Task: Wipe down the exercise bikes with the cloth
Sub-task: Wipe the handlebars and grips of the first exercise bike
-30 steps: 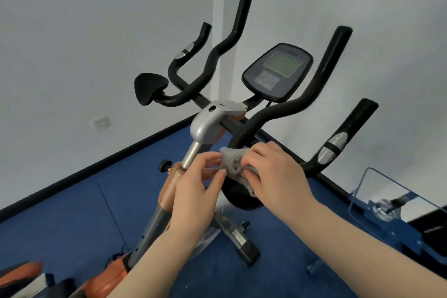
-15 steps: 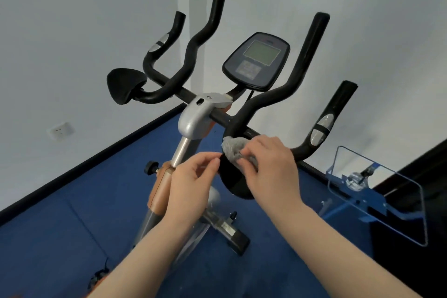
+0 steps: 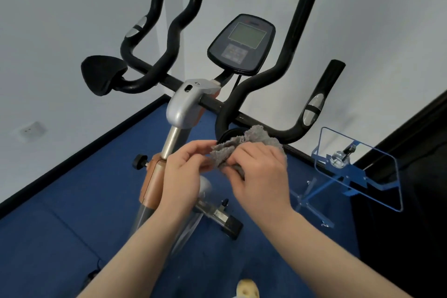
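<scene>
Left hand (image 3: 181,176) has rejoined the cloth | both hands pinch the soft grey terry cloth (image 3: 244,146) | limp, light; grip bunched folds | right hand (image 3: 261,176)

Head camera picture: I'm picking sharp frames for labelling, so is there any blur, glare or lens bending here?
Head view: wide-angle bending curves the skirting line and handlebars; light is soft and even, shadows faint; the console screen shows little glare; the cloth, left hand and right hand are slightly soft; the clear stand catches pale reflections.
</scene>
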